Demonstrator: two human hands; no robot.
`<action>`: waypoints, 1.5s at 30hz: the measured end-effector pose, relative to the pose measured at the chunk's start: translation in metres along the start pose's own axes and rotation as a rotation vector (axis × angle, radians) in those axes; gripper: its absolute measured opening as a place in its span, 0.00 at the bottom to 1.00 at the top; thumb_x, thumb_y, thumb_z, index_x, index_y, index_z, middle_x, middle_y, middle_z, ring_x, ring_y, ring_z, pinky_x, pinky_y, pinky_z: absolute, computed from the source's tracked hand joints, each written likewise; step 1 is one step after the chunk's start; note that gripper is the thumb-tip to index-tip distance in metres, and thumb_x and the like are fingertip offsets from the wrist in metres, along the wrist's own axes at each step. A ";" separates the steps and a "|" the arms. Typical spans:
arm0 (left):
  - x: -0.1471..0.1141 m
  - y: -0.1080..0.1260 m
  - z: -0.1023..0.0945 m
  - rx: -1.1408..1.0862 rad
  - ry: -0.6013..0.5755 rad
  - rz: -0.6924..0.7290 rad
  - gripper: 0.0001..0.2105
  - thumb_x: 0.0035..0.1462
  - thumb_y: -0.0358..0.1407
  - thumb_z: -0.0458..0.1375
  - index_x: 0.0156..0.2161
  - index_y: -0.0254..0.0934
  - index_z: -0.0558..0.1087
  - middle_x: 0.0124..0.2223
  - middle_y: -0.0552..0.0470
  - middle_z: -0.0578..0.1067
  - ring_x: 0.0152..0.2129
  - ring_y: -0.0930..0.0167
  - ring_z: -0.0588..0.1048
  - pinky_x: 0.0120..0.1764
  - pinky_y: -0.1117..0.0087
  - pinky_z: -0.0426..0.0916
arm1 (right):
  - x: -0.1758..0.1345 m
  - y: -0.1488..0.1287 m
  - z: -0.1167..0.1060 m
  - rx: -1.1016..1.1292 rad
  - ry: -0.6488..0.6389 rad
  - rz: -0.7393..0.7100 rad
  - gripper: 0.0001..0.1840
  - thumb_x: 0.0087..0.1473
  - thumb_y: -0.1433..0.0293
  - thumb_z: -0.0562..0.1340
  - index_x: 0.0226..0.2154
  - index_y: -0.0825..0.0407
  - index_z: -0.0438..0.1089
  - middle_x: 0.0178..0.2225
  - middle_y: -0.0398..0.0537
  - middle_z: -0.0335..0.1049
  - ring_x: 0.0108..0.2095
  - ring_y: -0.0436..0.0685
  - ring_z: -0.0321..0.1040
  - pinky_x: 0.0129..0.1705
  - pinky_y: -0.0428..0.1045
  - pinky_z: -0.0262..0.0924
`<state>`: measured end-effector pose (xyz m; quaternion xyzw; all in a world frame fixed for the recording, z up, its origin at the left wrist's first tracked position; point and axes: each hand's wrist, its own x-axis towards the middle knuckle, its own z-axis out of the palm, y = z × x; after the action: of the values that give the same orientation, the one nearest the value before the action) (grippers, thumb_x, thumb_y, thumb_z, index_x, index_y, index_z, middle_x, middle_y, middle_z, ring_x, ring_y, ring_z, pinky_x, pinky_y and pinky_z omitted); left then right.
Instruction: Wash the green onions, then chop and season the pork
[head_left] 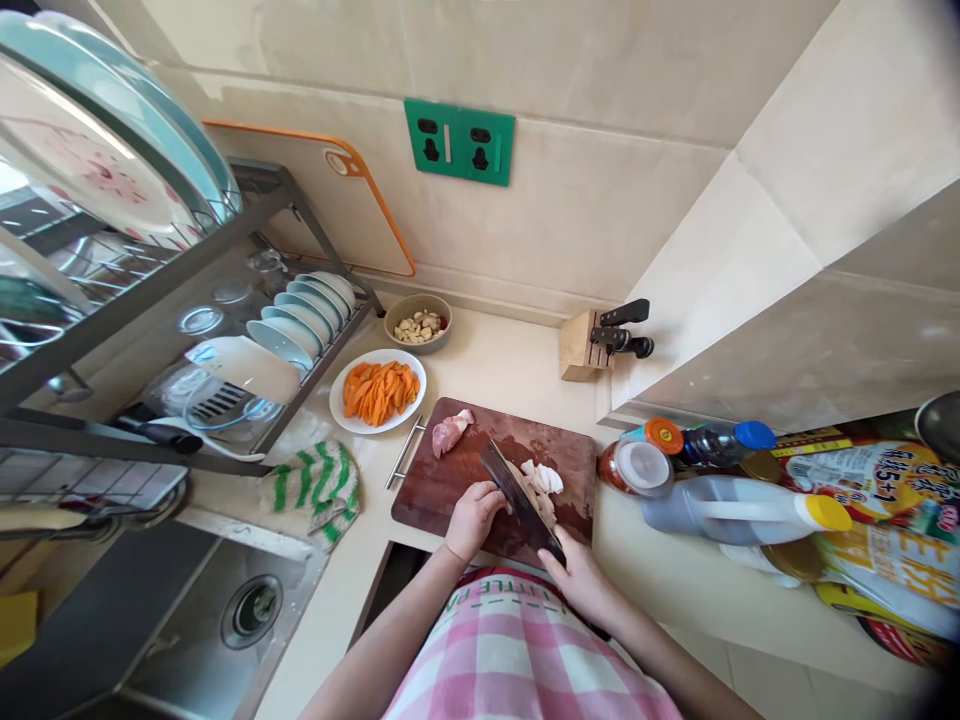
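Note:
My right hand [576, 572] is wrapped round the handle of a dark-bladed kitchen knife [521, 495]. The blade slants across a reddish-brown wooden cutting board [427, 500]. Beside the blade on its left, my left hand [474, 515] is closed, its curled fingertips down on pale meat that they mostly hide. To the right of the blade lie pale cut slices of meat [544, 478]. A separate pink piece of raw meat [452, 433] rests near the board's upper left corner, apart from both hands.
A plate of sliced carrots [379, 392] and a bowl of garlic cloves [418, 325] stand behind the board. At left are a dish rack [285, 190], a striped cloth [319, 490] and a sink [187, 640]. A knife block [581, 348] and several bottles, including a large jug [720, 510], stand right.

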<state>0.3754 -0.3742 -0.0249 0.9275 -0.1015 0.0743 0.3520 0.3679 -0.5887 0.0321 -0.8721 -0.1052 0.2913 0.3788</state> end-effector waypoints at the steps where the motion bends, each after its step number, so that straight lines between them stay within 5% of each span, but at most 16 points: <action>1: 0.001 0.001 0.000 0.007 -0.001 0.000 0.12 0.60 0.34 0.49 0.32 0.40 0.74 0.35 0.52 0.72 0.34 0.72 0.69 0.39 0.72 0.66 | -0.007 0.003 -0.003 0.017 -0.005 0.013 0.17 0.53 0.62 0.51 0.42 0.54 0.64 0.40 0.54 0.71 0.41 0.58 0.68 0.42 0.51 0.60; 9: 0.023 0.017 0.000 -0.165 0.070 -0.104 0.08 0.58 0.32 0.51 0.37 0.38 0.72 0.35 0.51 0.73 0.33 0.72 0.72 0.39 0.71 0.68 | -0.053 0.011 -0.036 -0.028 0.069 0.043 0.20 0.55 0.56 0.49 0.42 0.52 0.64 0.32 0.47 0.72 0.32 0.56 0.69 0.34 0.48 0.60; 14: 0.047 0.006 -0.040 -0.224 0.143 -0.158 0.07 0.55 0.34 0.54 0.38 0.37 0.71 0.37 0.51 0.74 0.35 0.71 0.72 0.41 0.69 0.67 | -0.064 0.017 -0.052 -0.242 0.113 -0.013 0.17 0.54 0.62 0.51 0.45 0.48 0.64 0.39 0.47 0.73 0.38 0.57 0.70 0.39 0.49 0.61; 16: 0.057 0.009 -0.060 -0.231 0.052 -0.115 0.07 0.55 0.35 0.54 0.37 0.37 0.71 0.37 0.51 0.74 0.35 0.71 0.72 0.41 0.70 0.66 | -0.065 0.018 -0.057 -0.323 0.122 -0.054 0.17 0.53 0.67 0.53 0.46 0.45 0.64 0.43 0.46 0.72 0.41 0.56 0.69 0.41 0.48 0.60; 20: 0.071 0.036 -0.081 -0.188 -0.345 0.062 0.07 0.53 0.35 0.56 0.37 0.38 0.72 0.36 0.52 0.73 0.32 0.72 0.71 0.38 0.72 0.65 | -0.062 0.013 -0.063 -0.502 0.112 -0.109 0.21 0.49 0.75 0.55 0.45 0.43 0.65 0.41 0.44 0.72 0.39 0.57 0.70 0.40 0.49 0.61; 23: 0.070 0.056 -0.077 -0.167 -0.576 0.141 0.11 0.49 0.36 0.59 0.41 0.40 0.72 0.37 0.52 0.71 0.31 0.72 0.70 0.35 0.74 0.64 | -0.058 0.006 -0.067 -0.593 0.113 -0.146 0.22 0.47 0.77 0.56 0.46 0.43 0.64 0.38 0.44 0.72 0.37 0.56 0.70 0.38 0.48 0.60; 26: 0.065 0.062 -0.068 -0.184 -0.658 0.142 0.14 0.48 0.34 0.60 0.43 0.41 0.72 0.38 0.52 0.69 0.32 0.72 0.69 0.35 0.74 0.64 | -0.056 0.001 -0.070 -0.639 0.124 -0.170 0.21 0.48 0.76 0.57 0.45 0.43 0.64 0.35 0.43 0.71 0.35 0.56 0.70 0.35 0.47 0.60; 37: 0.067 0.065 -0.041 -0.260 -0.589 0.110 0.09 0.52 0.32 0.57 0.39 0.39 0.75 0.38 0.51 0.73 0.37 0.71 0.69 0.43 0.73 0.63 | -0.051 -0.005 -0.071 -0.703 0.137 -0.263 0.19 0.47 0.77 0.59 0.42 0.43 0.64 0.32 0.40 0.70 0.33 0.53 0.69 0.32 0.45 0.55; 45: 0.089 0.058 -0.017 -0.031 -0.512 0.028 0.07 0.52 0.31 0.55 0.31 0.38 0.77 0.34 0.51 0.73 0.32 0.71 0.70 0.39 0.72 0.65 | -0.048 -0.012 -0.067 -0.721 0.138 -0.302 0.16 0.47 0.76 0.62 0.39 0.44 0.65 0.30 0.39 0.69 0.32 0.52 0.68 0.30 0.44 0.54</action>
<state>0.4460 -0.4174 0.0439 0.9090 -0.2011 -0.1599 0.3281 0.3690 -0.6400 0.0976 -0.9414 -0.3021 0.1175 0.0932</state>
